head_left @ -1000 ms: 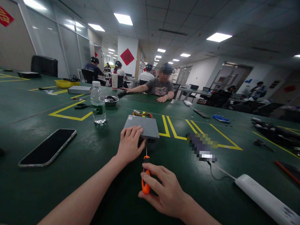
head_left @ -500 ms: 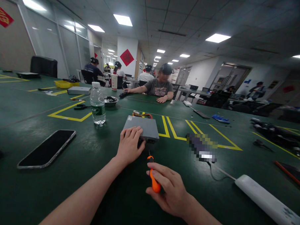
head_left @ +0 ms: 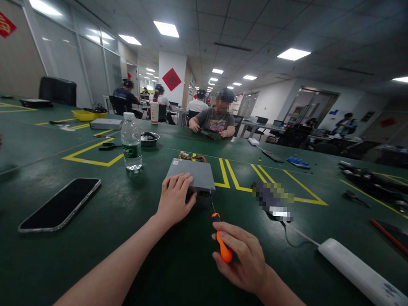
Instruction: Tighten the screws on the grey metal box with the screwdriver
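A grey metal box that looks like a computer power supply lies on the green table, with coloured wires at its far side. My left hand grips its near left corner, fingers over the top and thumb at the front face. In my right hand is an orange and black screwdriver, held between thumb and fingers. Its thin shaft points up and away, the tip at the box's near right corner. Whether the tip touches a screw is too small to tell.
Left of the box stand a water bottle and a metal bowl; a phone lies nearer. On the right are a white power strip and a blurred-out dark object. Across the table sits a person.
My right hand and the screwdriver have shifted right, the tip now at the box's right corner. My left hand stays on the box. The person opposite has drawn a dark object closer.
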Action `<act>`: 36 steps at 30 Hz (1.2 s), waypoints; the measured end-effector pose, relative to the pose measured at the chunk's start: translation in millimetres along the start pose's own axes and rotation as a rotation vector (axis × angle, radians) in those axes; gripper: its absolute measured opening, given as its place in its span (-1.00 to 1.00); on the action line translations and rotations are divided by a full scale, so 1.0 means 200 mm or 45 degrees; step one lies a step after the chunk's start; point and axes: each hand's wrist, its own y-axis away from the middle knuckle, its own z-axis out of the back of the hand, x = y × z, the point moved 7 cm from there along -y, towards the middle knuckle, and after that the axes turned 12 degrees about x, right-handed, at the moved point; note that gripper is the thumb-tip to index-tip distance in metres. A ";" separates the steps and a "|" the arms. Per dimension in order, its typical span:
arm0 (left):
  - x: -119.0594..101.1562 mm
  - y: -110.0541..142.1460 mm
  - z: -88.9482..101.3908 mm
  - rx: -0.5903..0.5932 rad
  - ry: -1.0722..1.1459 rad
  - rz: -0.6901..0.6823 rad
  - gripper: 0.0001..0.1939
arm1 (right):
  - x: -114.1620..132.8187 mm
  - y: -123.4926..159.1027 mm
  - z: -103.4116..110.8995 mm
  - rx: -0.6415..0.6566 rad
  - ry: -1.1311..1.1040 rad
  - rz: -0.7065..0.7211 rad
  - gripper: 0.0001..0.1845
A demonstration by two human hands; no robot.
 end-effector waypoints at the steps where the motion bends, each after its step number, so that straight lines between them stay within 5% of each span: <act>1: 0.00 0.00 0.00 0.001 0.002 0.000 -0.63 | 0.00 0.00 0.00 -0.001 0.001 -0.004 -0.69; 13: 0.00 0.00 0.01 0.013 0.004 0.000 -0.62 | -0.03 0.02 0.03 -0.049 0.026 -0.069 -0.64; 21: 0.00 0.00 0.00 0.007 -0.010 -0.007 -0.63 | 0.04 -0.03 -0.02 0.186 0.103 0.006 -0.69; 36: 0.00 0.00 -0.01 -0.011 -0.002 -0.022 -0.62 | 0.05 -0.04 -0.05 0.263 0.049 -0.010 -0.67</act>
